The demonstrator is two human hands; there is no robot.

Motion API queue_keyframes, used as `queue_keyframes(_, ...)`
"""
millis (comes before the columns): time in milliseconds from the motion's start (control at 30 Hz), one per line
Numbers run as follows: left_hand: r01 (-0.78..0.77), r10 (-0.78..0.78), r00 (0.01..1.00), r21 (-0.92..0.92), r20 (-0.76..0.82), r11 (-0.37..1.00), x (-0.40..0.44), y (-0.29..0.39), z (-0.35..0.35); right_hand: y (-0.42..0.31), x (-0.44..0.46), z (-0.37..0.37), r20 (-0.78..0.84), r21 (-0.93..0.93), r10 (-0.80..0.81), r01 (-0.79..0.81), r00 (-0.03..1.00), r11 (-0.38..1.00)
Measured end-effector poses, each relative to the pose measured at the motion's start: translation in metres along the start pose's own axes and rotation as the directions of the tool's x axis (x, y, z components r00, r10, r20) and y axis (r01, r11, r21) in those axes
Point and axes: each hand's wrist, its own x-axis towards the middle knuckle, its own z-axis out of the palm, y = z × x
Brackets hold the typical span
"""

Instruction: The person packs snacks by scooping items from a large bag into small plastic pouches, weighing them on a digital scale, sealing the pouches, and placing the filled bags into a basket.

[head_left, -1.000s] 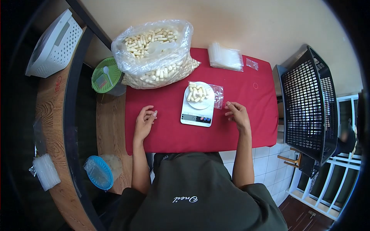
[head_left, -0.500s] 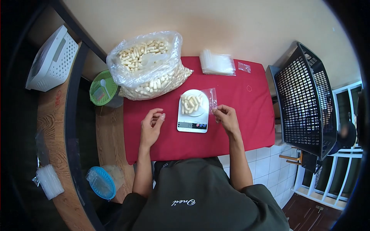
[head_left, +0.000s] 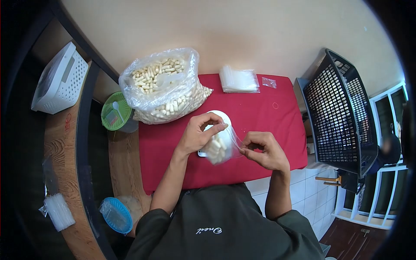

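Clear plastic bag of pale capsules [head_left: 216, 151], slightly blurred, is held up between 2 hands, hiding part of the white scale [head_left: 225, 116]. The left hand [head_left: 196, 136] has a narrow grip on 1 edge of the plastic; the right hand [head_left: 265, 151] pinches another edge. Beyond, on the red-covered surface [head_left: 277, 123], a large open sack of capsules [head_left: 175, 106] stands left of stacked clear bags [head_left: 239, 81].

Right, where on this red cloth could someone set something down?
Left: between the large bag, left forearm and the cloth's left edge. Right: between the small packet, right hand and right edge, bare but for a small ring. Crowded: the back left, and the middle, where the left hand and right hand pinch a clear bag, partly hiding the scale.
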Motion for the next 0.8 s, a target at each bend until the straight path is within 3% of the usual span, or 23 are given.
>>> queue_keyframes(233, 0.061, -0.056, 0.997, -0.095, 0.047, 0.994, -0.01, 0.012, -0.002, 0.01, -0.001, -0.003, -0.021, -0.006, 0.001, -0.001, 1.0, 1.0)
queue_keyframes(333, 0.007, -0.003, 0.998, -0.074, 0.061, 0.997, -0.01, 0.004, -0.007, 0.013, 0.003, -0.004, -0.013, 0.011, -0.006, 0.007, 1.0, 1.0)
queue_keyframes(400, -0.181, 0.173, 0.981, 0.1, 0.084, 0.978, -0.01, 0.0, -0.011, 0.015, 0.004, -0.003, -0.013, 0.005, -0.01, 0.01, 1.0, 1.0)
queue_keyframes(533, -0.17, 0.165, 0.985, 0.103, 0.05, 0.98, -0.014, 0.013, -0.004, 0.004, 0.011, 0.003, -0.054, -0.006, 0.013, -0.013, 0.998, 1.0)
queue_keyframes(633, -0.111, 0.106, 0.994, 0.225, 0.033, 0.968, -0.017, 0.021, 0.004, -0.005, 0.022, 0.014, -0.113, -0.103, -0.104, 0.092, 0.988, 0.99)
queue_keyframes(800, -0.189, 0.215, 0.976, 0.372, -0.031, 0.909, -0.02, 0.026, 0.01, -0.015, 0.038, 0.03, -0.11, -0.121, -0.144, 0.131, 0.983, 0.984)
